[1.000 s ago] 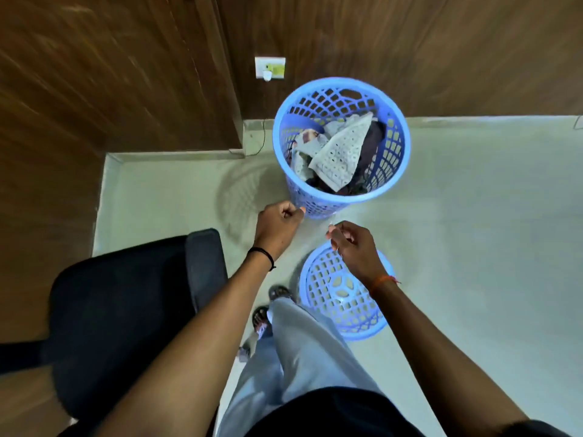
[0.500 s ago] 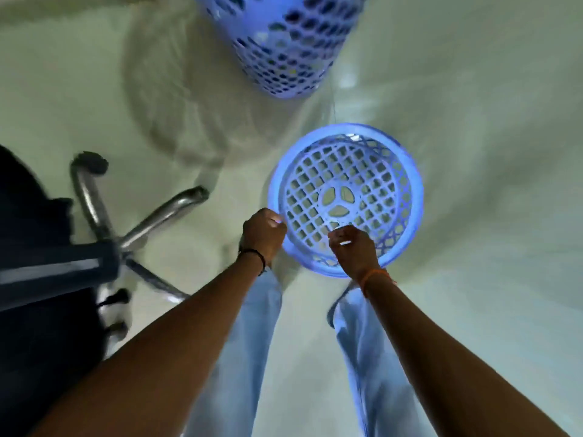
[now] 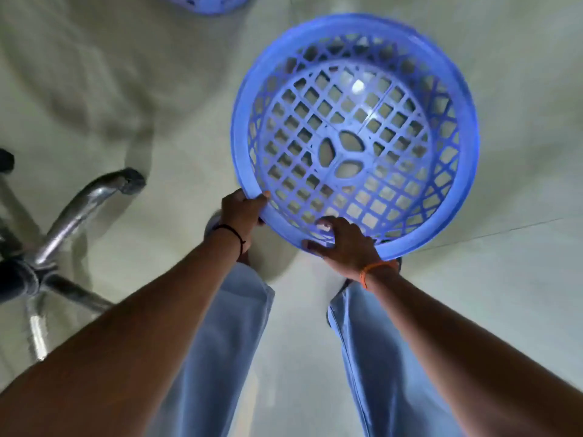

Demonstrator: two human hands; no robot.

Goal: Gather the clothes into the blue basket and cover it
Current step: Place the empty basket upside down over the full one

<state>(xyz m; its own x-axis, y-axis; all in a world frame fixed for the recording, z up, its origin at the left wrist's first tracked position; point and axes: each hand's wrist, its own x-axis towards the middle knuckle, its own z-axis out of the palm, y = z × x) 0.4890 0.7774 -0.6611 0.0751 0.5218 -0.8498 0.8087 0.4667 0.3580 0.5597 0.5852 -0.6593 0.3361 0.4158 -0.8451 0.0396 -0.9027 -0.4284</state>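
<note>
The round blue lattice lid (image 3: pixel 353 137) fills the upper right of the head view, its hollow side facing me. My left hand (image 3: pixel 241 212) grips its near left rim. My right hand (image 3: pixel 342 241) grips the near rim, fingers curled over the edge. Only the bottom of the blue basket (image 3: pixel 209 3) shows at the top edge; the clothes inside are out of sight.
A chair's chrome star base (image 3: pixel 79 209) with a black caster stands at the left on the pale floor (image 3: pixel 520 294). My legs in light blue trousers (image 3: pixel 227 357) are below the lid.
Both hands have taken hold of the lid's near rim and the lid has come closer and larger. The basket has slid almost out of the top of the view.
</note>
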